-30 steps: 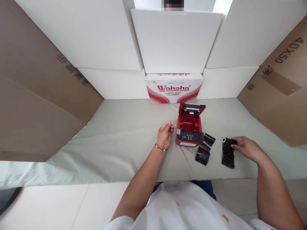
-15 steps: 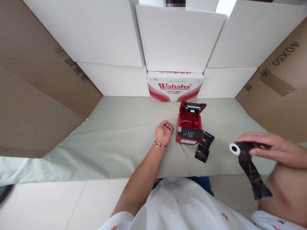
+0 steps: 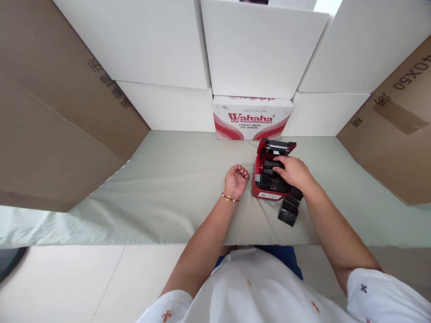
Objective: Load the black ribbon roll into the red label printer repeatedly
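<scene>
A small red and black label printer (image 3: 267, 195) stands on the cloth with its lid raised. My right hand (image 3: 292, 172) reaches in from the right and grips a roll of black film (image 3: 269, 167) in the printer's bay. The roll's loose end drapes forward over the black front cover. A folded strip of black film (image 3: 288, 212) lies against the printer's front right corner. To the printer's left, my left hand (image 3: 236, 181) rests palm up on the cloth, loosely curled and open, holding nothing.
A pale green cloth (image 3: 182, 179) covers the table. Behind the printer stand a Wahaha carton (image 3: 252, 119) and stacked white boxes (image 3: 262, 49). Large brown cardboard panels (image 3: 50, 112) flank both sides. The table's front edge runs close to my body.
My right hand has carried the roll of black film from the right side of the table leftward into the open printer. My left hand stays beside the printer.
</scene>
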Motion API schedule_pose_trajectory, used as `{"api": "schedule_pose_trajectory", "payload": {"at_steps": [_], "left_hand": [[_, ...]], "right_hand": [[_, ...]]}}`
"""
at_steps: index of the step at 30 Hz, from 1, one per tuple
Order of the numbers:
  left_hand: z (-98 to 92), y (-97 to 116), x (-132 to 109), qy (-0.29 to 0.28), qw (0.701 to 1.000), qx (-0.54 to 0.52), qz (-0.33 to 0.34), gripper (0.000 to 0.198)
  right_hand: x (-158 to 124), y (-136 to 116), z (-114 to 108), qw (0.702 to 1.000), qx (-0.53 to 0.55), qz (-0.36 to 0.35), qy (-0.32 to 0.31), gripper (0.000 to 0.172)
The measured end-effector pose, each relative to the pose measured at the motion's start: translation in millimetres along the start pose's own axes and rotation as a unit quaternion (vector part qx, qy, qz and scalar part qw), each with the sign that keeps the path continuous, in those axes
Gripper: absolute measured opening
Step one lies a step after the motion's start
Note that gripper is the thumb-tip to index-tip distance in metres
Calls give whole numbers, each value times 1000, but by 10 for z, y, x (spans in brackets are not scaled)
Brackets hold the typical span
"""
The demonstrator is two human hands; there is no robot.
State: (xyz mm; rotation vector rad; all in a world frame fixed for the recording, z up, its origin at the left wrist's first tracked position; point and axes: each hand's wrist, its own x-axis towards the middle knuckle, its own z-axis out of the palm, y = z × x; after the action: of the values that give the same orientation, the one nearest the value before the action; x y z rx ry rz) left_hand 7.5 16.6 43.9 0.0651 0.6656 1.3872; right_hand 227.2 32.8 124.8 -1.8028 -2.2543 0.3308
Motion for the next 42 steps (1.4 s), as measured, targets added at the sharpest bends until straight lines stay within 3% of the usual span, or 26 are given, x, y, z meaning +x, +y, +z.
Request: {"api": "schedule_pose_trajectory", "payload": {"at_steps": [10,15,17,18,19,21,23,24,26,29,33,39,42], "left_hand": [[24,-37,-63,-10,997,69,32,23],[103,-108,-251,-24,985,136,108,22],[116,-144,-406,-24,968,177,174,22],[111,-169,-498,-27,954,205,219,20],[97,-199,-593,-45,899,300,314,15],[51,-277,-772,-94,752,457,465,11],[-4,-376,-905,-170,606,567,531,22],[-28,-428,-947,-186,554,604,541,31],[-58,-522,-987,-175,487,658,548,44],[-60,-602,-980,-127,446,687,560,54],[-36,-604,-956,-104,463,681,557,61],[-56,-605,-935,-140,440,711,530,40],[-71,-626,-937,-124,415,711,554,38]], "right_hand": [[46,-55,128,998,-16,-30,62,39],[-512,-95,31,974,125,-147,119,26],[-791,-66,47,957,154,-189,160,24],[-906,-45,69,954,149,-194,175,23],[-997,-23,97,953,141,-192,187,22],[-1100,22,153,953,129,-184,202,23],[-1118,63,190,952,125,-186,209,23],[-1108,79,199,951,124,-190,212,23],[-1078,106,203,948,126,-196,215,22],[-1050,129,195,947,140,-200,209,22],[-1051,136,183,947,158,-203,192,23],[-1059,146,125,944,180,-205,183,22],[-939,190,21,935,210,-166,234,20]]}}
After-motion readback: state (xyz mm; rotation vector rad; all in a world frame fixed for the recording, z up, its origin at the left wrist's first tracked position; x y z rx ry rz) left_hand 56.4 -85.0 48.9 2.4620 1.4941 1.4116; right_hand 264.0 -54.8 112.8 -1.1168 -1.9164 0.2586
